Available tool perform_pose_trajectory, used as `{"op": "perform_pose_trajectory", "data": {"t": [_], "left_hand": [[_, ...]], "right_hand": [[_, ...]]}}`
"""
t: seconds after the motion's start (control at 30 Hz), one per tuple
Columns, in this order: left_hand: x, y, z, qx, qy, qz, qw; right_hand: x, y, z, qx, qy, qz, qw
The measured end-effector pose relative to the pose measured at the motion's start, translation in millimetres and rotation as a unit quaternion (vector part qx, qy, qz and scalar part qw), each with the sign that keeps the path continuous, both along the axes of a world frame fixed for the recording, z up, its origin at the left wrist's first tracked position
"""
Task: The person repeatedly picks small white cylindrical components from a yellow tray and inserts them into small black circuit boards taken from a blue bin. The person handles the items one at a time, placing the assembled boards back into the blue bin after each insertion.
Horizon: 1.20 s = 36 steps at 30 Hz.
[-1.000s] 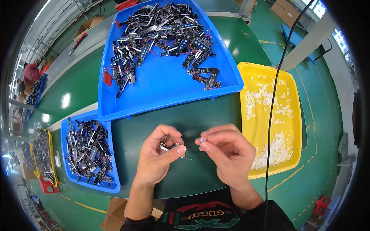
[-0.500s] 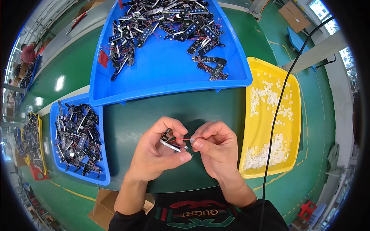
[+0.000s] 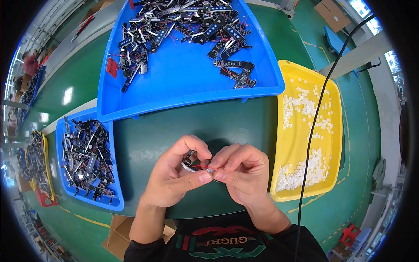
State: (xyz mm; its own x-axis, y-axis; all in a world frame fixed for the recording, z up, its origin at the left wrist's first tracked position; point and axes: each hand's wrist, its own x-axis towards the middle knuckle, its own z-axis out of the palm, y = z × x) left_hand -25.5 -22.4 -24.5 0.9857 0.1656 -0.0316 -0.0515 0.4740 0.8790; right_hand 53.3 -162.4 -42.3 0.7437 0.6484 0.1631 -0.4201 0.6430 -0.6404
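Observation:
Over the dark green tabletop (image 3: 144,144), my left hand (image 3: 172,179) is closed round a small black circuit board (image 3: 188,156) with a white strip along it; the fingers hide much of the board. Thin red wire (image 3: 200,166) runs from it to my right hand (image 3: 245,177). There the thumb and fingers pinch a small whitish round piece (image 3: 210,170), which resembles those in the yellow tray (image 3: 301,143) at the right. The tips of both thumbs meet at this piece. Whether the wire goes through it or only lies against it, I cannot tell.
A large blue tray (image 3: 183,81) ahead holds piled circuit boards with red wires. Another blue tray (image 3: 117,183) of boards stands at the left. Small white round pieces (image 3: 305,174) lie scattered in the yellow tray. A black cable (image 3: 310,135) hangs across that tray.
My hands have come together, and the left thumb now presses at the whitish piece. The loose wire end that showed between the hands is now covered by the fingers.

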Motion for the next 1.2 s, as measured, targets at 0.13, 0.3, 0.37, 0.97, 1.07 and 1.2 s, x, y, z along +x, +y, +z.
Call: {"op": "perform_pose_trajectory", "data": {"t": [0.13,0.3,0.37,0.97,1.07,1.2], "left_hand": [[0,-1,4,-0.062,0.015,-0.013,0.998],[0,-4,-2,-0.104,0.029,-0.022,0.994],[0,-4,-2,-0.122,0.023,-0.021,0.992],[-86,75,56,0.555,0.148,0.402,0.713],[-123,115,62,0.657,0.217,0.415,0.591],[-145,142,49,0.669,0.269,0.425,0.547]], "right_hand": [[-1,0,0,0.000,-0.025,-0.008,1.000],[-4,1,2,0.014,-0.023,-0.017,1.000],[-3,1,2,0.025,-0.044,-0.024,0.998],[56,-97,61,-0.543,-0.547,-0.177,0.612],[72,-144,45,-0.735,-0.501,-0.201,0.411],[74,-172,24,-0.793,-0.442,-0.244,0.341]]}}
